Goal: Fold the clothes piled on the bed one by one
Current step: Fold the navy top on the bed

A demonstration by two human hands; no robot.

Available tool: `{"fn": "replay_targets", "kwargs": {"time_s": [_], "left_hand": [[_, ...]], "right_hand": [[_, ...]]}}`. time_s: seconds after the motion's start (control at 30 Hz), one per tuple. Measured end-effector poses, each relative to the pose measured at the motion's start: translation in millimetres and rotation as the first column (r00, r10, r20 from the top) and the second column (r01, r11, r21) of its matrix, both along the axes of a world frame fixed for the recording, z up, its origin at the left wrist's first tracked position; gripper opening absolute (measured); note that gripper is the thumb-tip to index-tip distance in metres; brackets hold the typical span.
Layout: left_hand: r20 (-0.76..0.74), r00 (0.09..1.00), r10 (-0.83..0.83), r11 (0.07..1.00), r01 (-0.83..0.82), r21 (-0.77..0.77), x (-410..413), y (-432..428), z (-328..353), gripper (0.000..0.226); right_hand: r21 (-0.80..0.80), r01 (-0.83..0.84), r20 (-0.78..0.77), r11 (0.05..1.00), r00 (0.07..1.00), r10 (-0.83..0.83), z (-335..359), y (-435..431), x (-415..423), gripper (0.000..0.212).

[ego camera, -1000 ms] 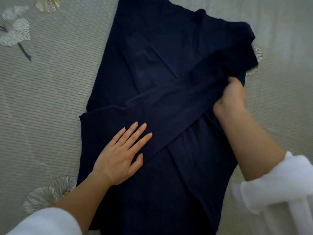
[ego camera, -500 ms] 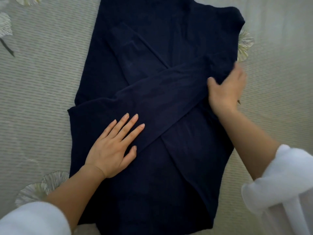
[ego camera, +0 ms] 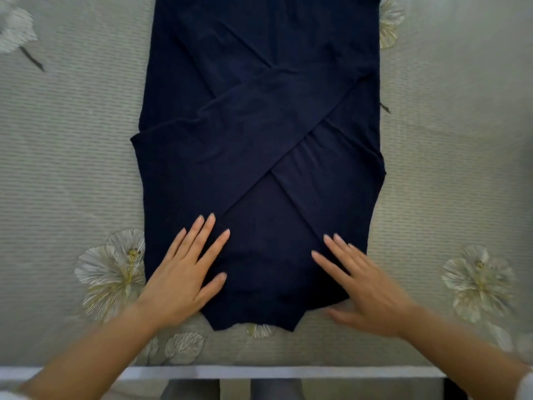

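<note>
As the navy top [ego camera: 259, 140] lies flat on the bed [ego camera: 72, 154], sleeves crossed, its length runs straight away from the person. Left hand [ego camera: 184, 272] and right hand [ego camera: 366, 287] press its near end, fingers straight, gripping nothing, both equally close. Looks set for a fold away from the body.

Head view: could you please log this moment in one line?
navy garment: sleeves crossed | left hand: presses it | right hand: touches it

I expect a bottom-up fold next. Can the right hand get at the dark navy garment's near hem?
Probably yes: the right hand lies flat on the dark navy garment, thumb beside its near hem, and nothing covers that hem.
</note>
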State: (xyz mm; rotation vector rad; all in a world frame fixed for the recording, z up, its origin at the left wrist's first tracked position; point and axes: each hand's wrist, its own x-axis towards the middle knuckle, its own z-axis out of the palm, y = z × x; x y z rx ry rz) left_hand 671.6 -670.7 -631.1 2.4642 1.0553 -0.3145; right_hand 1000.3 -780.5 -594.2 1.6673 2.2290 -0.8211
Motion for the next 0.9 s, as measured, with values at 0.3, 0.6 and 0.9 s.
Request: {"fn": "replay_targets", "kwargs": {"time_s": [0.3, 0.6, 0.9], "left_hand": [[-0.126, 0.98, -0.157, 0.985, 0.165, 0.056, -19, 10, 28, 0.089], [-0.15, 0.986, 0.078, 0.987, -0.098, -0.131, 23, 78, 54, 0.024], [-0.369, 0.884, -0.288, 0.48, -0.2, -0.854, 18, 46, 74, 0.043]], "right_hand": [[0.138, 0.167, 0.032, 0.976, 0.984, -0.173, -5, 14, -21, 0.078], [-0.246, 0.67, -0.088, 0.7, 0.704, -0.705, 23, 75, 0, 0.043], [-0.85, 0.297, 0.111, 0.435, 0.908, -0.405, 50, 45, 5, 0.038]]}}
